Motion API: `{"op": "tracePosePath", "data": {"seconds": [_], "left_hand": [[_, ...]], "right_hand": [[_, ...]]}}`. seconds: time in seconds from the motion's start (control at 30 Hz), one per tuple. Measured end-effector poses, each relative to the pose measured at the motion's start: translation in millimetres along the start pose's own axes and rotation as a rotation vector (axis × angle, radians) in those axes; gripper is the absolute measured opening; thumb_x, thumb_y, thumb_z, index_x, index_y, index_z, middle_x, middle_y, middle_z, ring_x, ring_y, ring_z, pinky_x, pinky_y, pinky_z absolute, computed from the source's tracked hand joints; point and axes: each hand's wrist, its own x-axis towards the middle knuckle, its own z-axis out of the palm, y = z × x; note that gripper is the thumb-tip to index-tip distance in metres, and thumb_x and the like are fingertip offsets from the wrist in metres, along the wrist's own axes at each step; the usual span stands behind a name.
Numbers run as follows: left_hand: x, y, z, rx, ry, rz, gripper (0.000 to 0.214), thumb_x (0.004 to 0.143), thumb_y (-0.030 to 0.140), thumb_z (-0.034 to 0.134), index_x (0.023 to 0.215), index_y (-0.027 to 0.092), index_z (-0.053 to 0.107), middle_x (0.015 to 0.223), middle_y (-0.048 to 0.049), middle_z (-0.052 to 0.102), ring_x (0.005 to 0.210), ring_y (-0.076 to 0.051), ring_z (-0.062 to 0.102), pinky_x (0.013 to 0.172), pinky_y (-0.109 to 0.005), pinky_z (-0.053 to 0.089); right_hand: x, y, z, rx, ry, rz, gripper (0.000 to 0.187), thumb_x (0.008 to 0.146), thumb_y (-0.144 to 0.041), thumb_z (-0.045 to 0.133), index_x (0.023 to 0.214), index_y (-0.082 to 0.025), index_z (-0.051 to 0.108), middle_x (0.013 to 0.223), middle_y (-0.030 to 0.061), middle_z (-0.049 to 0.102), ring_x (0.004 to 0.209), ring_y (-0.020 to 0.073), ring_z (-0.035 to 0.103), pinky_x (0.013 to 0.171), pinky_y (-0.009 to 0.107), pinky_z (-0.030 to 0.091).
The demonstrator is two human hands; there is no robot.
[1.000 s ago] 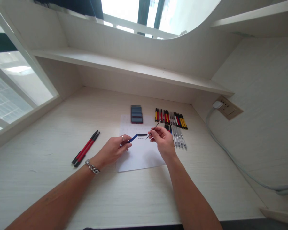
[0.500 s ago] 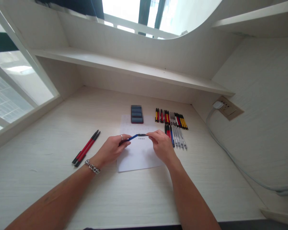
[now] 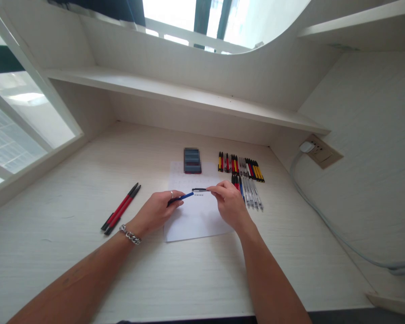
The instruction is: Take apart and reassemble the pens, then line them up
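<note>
My left hand (image 3: pixel 162 207) is closed round a blue pen barrel (image 3: pixel 185 196) with its bare end pointing right. Opposite it, the fingertips of my right hand (image 3: pixel 227 200) pinch a slim black pen part (image 3: pixel 198 189) with a pale streak along it; its exact kind is too small to tell. A narrow gap separates the pen part from the barrel's end. Both are held above a printed white sheet of paper (image 3: pixel 195 225). Two red pens with black ends (image 3: pixel 121 208) lie side by side left of my left hand.
Rows of pens (image 3: pixel 241 165) in several colours lie at the back right, with clear pens (image 3: pixel 252 194) below them. A dark blurred box-like object (image 3: pixel 192 160) rests behind the paper. A shelf (image 3: pixel 175 96) overhangs the back; a plugged-in cable (image 3: pixel 318 216) runs along the right wall.
The black pen part has come away from the end of the blue barrel, where they met before. My right hand has shifted very slightly right; my left hand is nearly still.
</note>
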Motion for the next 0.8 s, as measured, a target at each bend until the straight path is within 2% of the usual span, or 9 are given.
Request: {"op": "tracePosePath", "data": {"seconds": [0.27, 0.43, 0.6, 0.8], "left_hand": [[-0.5, 1.0, 3.2, -0.002, -0.025, 0.056, 0.023, 0.087, 0.030, 0.054, 0.104, 0.024, 0.067, 0.099, -0.0024, 0.071, 0.085, -0.018, 0.064, 0.076, -0.028, 0.048], [-2.6, 3.3, 7.1, -0.017, -0.052, 0.111, 0.023, 0.086, 0.026, 0.054, 0.105, 0.025, 0.068, 0.102, -0.0024, 0.071, 0.089, -0.019, 0.065, 0.081, -0.030, 0.048], [-2.9, 4.7, 7.1, -0.013, -0.060, 0.114, 0.022, 0.086, 0.027, 0.054, 0.103, 0.025, 0.068, 0.102, -0.0027, 0.071, 0.090, -0.020, 0.065, 0.080, -0.031, 0.049], [-3.0, 6.2, 6.9, -0.028, -0.061, 0.110, 0.022, 0.086, 0.025, 0.054, 0.102, 0.025, 0.068, 0.101, -0.0020, 0.072, 0.088, -0.019, 0.065, 0.079, -0.030, 0.049]], "right_hand": [[-1.8, -10.6, 5.9, -0.050, -0.065, -0.060, 0.026, 0.089, -0.016, 0.050, 0.098, -0.025, 0.072, 0.088, 0.0069, 0.060, 0.085, 0.0193, 0.054, 0.071, 0.032, 0.043], [-2.8, -20.5, 11.4, 0.119, -0.133, -0.062, 0.022, 0.086, -0.014, 0.055, 0.099, -0.024, 0.070, 0.090, 0.0042, 0.065, 0.086, 0.0177, 0.057, 0.075, 0.030, 0.044], [-2.0, -20.3, 14.2, 0.307, -0.119, 0.023, 0.017, 0.082, -0.018, 0.062, 0.096, -0.024, 0.069, 0.089, 0.0025, 0.069, 0.080, 0.0163, 0.062, 0.076, 0.030, 0.046], [-1.8, -18.4, 15.4, 0.417, -0.109, 0.083, 0.014, 0.077, -0.022, 0.068, 0.091, -0.024, 0.071, 0.085, 0.0013, 0.071, 0.076, 0.0161, 0.063, 0.073, 0.029, 0.048]]}}
